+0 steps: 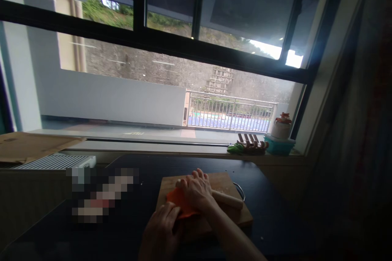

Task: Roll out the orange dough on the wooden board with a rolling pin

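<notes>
Leftward, the left hand (pixel 163 221) curls at the edge of the orange sheet (pixel 180 200), its pinch unclear. On the wooden board (pixel 221 178), the sheet seems soft, light, tearable, best held by its rim. The right hand (pixel 196 189) lies over the rolling pin (pixel 228 200), fingers outstretched.

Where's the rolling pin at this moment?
In the head view, the rolling pin lies on the wooden board, right of centre, partly under the right hand, with the orange sheet on its near side.
</notes>
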A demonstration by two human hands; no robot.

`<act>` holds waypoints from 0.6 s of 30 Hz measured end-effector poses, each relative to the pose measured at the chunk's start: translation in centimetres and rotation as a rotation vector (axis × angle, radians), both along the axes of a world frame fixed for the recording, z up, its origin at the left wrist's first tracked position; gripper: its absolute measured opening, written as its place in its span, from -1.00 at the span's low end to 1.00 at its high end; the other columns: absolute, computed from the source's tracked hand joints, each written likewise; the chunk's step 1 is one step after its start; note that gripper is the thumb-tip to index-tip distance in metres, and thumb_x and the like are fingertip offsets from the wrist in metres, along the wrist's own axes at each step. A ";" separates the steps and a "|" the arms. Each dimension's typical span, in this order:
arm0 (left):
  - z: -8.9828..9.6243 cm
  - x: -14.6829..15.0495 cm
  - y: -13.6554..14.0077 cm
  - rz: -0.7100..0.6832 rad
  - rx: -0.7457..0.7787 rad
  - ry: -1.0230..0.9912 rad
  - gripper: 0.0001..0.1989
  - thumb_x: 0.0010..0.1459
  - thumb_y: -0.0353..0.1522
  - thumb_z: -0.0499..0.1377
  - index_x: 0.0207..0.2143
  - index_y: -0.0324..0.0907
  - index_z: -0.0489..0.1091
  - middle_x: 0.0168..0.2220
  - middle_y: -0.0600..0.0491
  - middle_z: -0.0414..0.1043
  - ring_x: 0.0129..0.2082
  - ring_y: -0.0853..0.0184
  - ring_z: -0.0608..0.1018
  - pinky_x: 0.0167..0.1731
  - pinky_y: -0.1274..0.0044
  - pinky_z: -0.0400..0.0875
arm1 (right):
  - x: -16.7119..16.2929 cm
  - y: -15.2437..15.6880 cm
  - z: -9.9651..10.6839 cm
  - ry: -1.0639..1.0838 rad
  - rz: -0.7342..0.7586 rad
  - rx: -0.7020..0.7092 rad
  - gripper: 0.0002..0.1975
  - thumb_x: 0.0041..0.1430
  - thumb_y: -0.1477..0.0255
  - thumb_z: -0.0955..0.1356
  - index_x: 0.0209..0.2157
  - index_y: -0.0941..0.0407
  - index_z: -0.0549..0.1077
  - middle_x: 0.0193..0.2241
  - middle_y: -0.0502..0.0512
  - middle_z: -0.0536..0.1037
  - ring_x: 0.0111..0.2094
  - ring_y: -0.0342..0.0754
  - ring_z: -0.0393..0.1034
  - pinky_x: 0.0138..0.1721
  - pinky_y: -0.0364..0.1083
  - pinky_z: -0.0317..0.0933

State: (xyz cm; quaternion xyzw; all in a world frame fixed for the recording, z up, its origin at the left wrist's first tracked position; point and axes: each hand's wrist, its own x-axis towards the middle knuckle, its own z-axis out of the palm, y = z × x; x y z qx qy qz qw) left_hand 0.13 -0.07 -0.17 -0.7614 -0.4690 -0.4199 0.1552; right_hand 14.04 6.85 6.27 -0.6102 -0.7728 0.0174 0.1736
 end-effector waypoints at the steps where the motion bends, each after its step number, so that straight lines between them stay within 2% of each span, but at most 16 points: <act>1: 0.0 0.1 0.0 0.003 0.002 -0.002 -0.86 0.08 -0.41 0.14 -0.29 -0.11 0.46 -0.30 0.03 0.56 -0.32 0.22 0.59 -0.31 0.42 0.48 | -0.1 -0.3 -0.2 0.005 0.013 0.018 -0.49 0.37 0.12 0.04 -0.01 0.03 0.46 0.17 0.17 0.32 0.27 0.14 -0.05 0.21 0.16 -0.15; 4: 0.1 0.1 -0.1 0.005 -0.011 -0.005 -0.84 0.07 -0.44 0.14 -0.28 -0.11 0.46 -0.30 0.04 0.55 -0.32 0.22 0.59 -0.31 0.41 0.48 | 0.2 0.6 -0.2 -0.015 0.014 0.034 -0.48 0.37 0.12 0.03 0.06 0.05 0.41 0.24 0.20 0.21 0.30 0.15 -0.11 0.23 0.18 -0.22; 8: 0.5 0.0 -0.4 -0.012 -0.043 0.007 -0.84 0.08 -0.43 0.14 -0.27 -0.08 0.45 -0.31 0.06 0.54 -0.33 0.25 0.58 -0.33 0.45 0.48 | 1.2 4.3 0.6 -0.032 -0.090 -0.060 -0.47 0.35 0.09 0.04 0.06 0.06 0.40 0.25 0.22 0.19 0.30 0.17 -0.12 0.21 0.22 -0.21; 11: 0.7 0.0 -0.5 -0.011 -0.048 0.018 -0.85 0.08 -0.42 0.14 -0.28 -0.09 0.45 -0.31 0.06 0.54 -0.34 0.26 0.58 -0.34 0.46 0.47 | 1.4 5.4 0.8 -0.007 -0.150 -0.117 -0.43 0.34 0.07 0.04 0.12 0.10 0.34 0.24 0.27 0.19 0.29 0.18 -0.10 0.20 0.23 -0.17; 15: 0.9 0.2 -0.6 0.013 -0.049 0.020 -0.85 0.09 -0.42 0.11 -0.30 -0.10 0.45 -0.32 0.04 0.55 -0.33 0.25 0.58 -0.33 0.45 0.47 | 0.4 2.9 0.2 -0.007 -0.055 -0.067 -0.40 0.34 0.06 0.01 0.10 0.12 0.37 0.23 0.27 0.22 0.29 0.18 -0.09 0.21 0.20 -0.18; 18: 1.0 0.5 -0.7 0.029 -0.054 0.024 -0.85 0.09 -0.42 0.10 -0.32 -0.12 0.45 -0.31 0.02 0.55 -0.30 0.21 0.58 -0.29 0.41 0.48 | -0.4 0.3 -0.3 0.008 0.028 -0.047 -0.42 0.36 0.08 -0.01 0.07 0.09 0.39 0.23 0.20 0.23 0.30 0.14 -0.12 0.23 0.16 -0.19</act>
